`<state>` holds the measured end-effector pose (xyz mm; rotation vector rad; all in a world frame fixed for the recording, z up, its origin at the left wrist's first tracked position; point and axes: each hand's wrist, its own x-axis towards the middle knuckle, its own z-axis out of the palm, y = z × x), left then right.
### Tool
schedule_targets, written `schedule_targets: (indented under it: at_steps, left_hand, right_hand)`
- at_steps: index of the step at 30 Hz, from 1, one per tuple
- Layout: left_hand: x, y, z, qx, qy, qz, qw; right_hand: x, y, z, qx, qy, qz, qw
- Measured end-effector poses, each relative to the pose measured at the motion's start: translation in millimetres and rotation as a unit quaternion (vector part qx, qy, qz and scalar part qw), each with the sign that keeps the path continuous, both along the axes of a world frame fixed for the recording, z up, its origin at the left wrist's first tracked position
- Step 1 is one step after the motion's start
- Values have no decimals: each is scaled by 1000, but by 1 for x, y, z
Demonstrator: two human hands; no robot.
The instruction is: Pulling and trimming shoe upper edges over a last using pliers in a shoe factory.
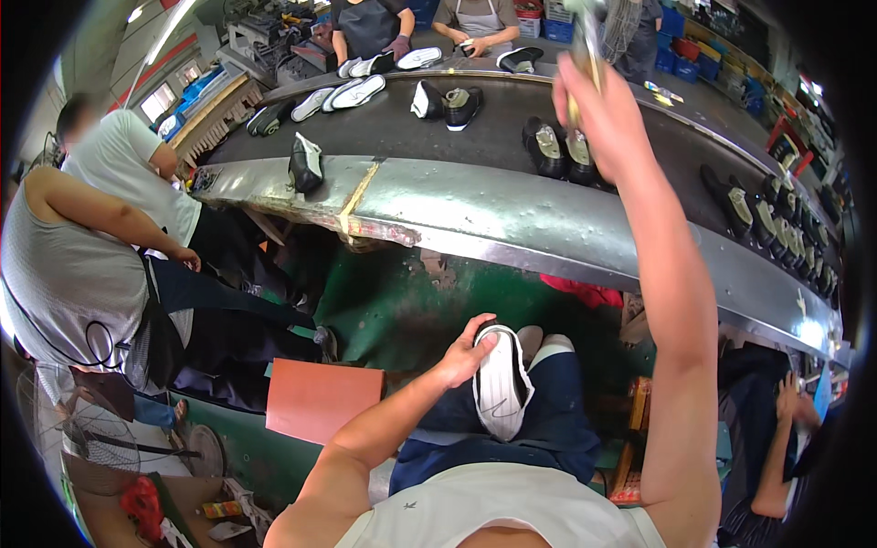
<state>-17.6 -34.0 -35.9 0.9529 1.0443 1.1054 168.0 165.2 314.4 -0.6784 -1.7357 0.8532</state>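
My left hand grips a shoe at its far end, the thumb pressed on top. The shoe rests on my lap, its white, lined underside facing up and a dark rim showing along the side. My right hand is raised high at the upper right, fingers wrapped round what appears to be a hammer. Its upper end is blurred and partly cut off by the picture's top edge. Behind that hand, a pair of black shoes stands on the dark belt.
Ahead runs a long dark belt with a metal edge, carrying several shoes. Two people work across it; others are at left and far right. Beside my left arm is an orange-brown board. A fan stands at lower left.
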Motion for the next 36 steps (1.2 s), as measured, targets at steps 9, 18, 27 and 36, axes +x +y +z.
schedule_targets:
  at_steps: [9,18,27,36]
  left_hand:
    - [-18,25,9,37,103,-14,994]
    - [12,29,9,31,15,-69,997]
    - [10,22,2,61,79,-14,995]
    - [-1,20,-17,50,5,33,998]
  right_hand:
    - [84,-192,-267,-439,-104,121,884]
    - [90,-208,-282,-461,-217,177,842]
    - [79,-176,-279,-477,-221,191,829]
    - [67,-166,-333,-130,-338,76,929]
